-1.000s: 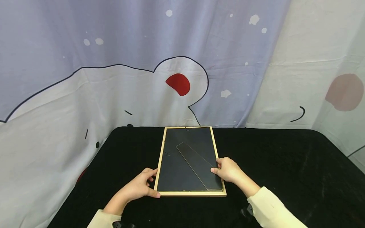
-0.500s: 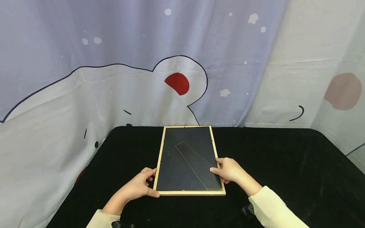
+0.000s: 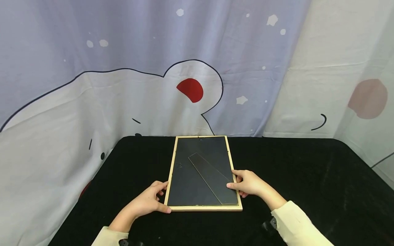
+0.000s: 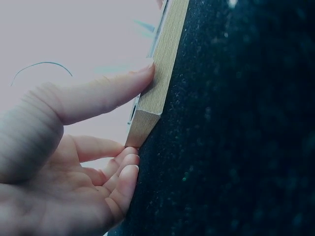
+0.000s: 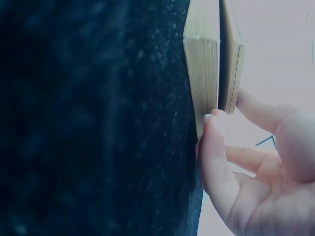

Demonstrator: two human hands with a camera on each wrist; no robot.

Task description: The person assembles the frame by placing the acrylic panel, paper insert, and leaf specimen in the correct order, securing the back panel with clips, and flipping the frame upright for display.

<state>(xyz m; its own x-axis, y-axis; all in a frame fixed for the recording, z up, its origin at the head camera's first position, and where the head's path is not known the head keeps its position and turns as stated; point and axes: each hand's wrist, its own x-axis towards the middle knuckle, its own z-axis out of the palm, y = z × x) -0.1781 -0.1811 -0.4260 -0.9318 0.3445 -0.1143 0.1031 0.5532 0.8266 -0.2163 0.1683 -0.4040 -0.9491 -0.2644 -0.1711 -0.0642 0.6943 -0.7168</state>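
Observation:
A picture frame (image 3: 172,164) with a pale wooden border lies back side up, showing a black backing board (image 3: 187,186). A long black stand leg (image 3: 212,181) runs slantwise across the board; its wide end stands slightly off the frame in the right wrist view. My left hand (image 3: 147,201) grips the near left corner, thumb on the front edge (image 4: 165,59) and fingers against the left side. On the right side, my right hand (image 3: 250,184) holds the border with its fingers, while the thumb rests on the stand leg's edge (image 5: 236,73). The frame's front is hidden.
Black cloth (image 3: 301,188) covers the table under the frame. A patterned curtain (image 3: 138,102) hangs behind the table's far edge and along its sides. Dark wrist devices (image 3: 271,225) sit by the cream sleeves (image 3: 300,223).
The head view has shifted slightly, so everything appears a little farther left. Both hands stay at nearly the same places on the picture frame.

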